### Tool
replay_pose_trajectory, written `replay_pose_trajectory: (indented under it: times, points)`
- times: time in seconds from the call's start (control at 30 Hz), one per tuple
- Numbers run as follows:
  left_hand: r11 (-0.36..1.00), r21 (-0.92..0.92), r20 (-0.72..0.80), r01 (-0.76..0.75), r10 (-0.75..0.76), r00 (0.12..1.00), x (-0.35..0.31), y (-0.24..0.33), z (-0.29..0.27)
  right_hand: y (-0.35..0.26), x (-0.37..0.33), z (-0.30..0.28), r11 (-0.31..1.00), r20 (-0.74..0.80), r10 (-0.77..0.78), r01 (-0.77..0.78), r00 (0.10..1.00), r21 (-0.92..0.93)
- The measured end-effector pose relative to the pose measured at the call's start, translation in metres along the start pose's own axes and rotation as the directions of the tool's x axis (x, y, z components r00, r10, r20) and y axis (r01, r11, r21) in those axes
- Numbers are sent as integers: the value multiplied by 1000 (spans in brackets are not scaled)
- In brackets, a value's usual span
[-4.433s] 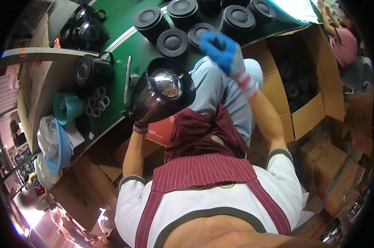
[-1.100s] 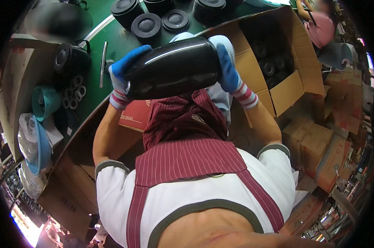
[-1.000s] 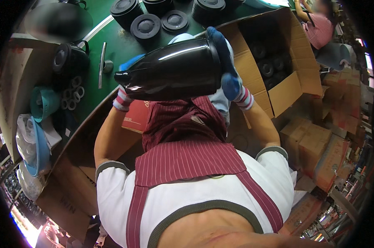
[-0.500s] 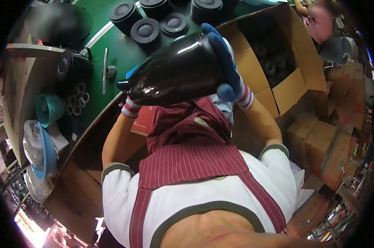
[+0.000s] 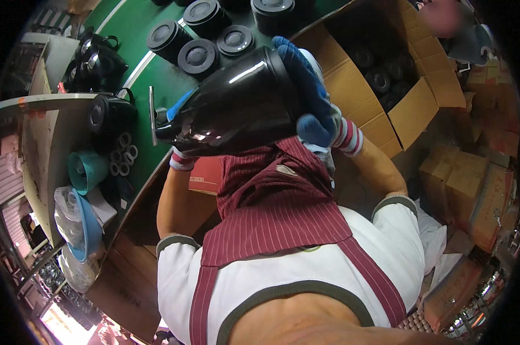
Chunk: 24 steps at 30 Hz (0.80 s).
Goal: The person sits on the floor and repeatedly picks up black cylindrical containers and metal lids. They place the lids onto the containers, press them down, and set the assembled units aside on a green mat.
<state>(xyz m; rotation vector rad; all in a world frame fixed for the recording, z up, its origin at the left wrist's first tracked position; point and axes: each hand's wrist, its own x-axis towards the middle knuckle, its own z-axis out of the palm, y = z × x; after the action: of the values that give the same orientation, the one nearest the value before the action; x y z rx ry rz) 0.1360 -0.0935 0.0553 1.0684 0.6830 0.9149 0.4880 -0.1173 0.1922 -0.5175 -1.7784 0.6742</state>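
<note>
A glossy black jug lies on its side in the air before my apron, its narrow spout end pointing left and its wide base to the right. My right hand, in a blue-palmed glove with a striped cuff, is wrapped over the base, fingers along the upper rim and thumb below. My left hand holds the jug's narrow end from behind; only some blue glove and the striped cuff show, and its fingers are mostly hidden. Just left of the spout is a thin metal rod on a stand.
Stacks of round black lids stand on the green table. An open cardboard box with black parts is at the right. On the left are a black jug with handle, white rings, a teal bucket and a blue basin.
The view has shifted, so the table and boxes sit differently in the picture. The jug's spout end has come close to the metal rod. Both hands keep their hold.
</note>
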Motion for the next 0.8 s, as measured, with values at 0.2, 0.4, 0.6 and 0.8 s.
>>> replay_pose_trajectory:
  times: [0.2, 0.4, 0.6, 0.8]
  points:
    - [971, 230, 31, -65, 60, 998, -1, 10, 19, -7, -2, -11, 978, -65, -28, 14, 997, -207]
    - [697, 604, 134, -387, 390, 911, 27, 130, 113, -16, -30, 10, 843, -275, 434, -279, 858, 460]
    - [772, 568, 16, -285, 335, 942, 36, 146, 126, 55, -97, -1, 975, -343, 180, -213, 922, -60]
    - [618, 750, 173, -236, 162, 972, 53, 169, 172, 60, -104, -26, 667, -253, 630, -345, 734, 661]
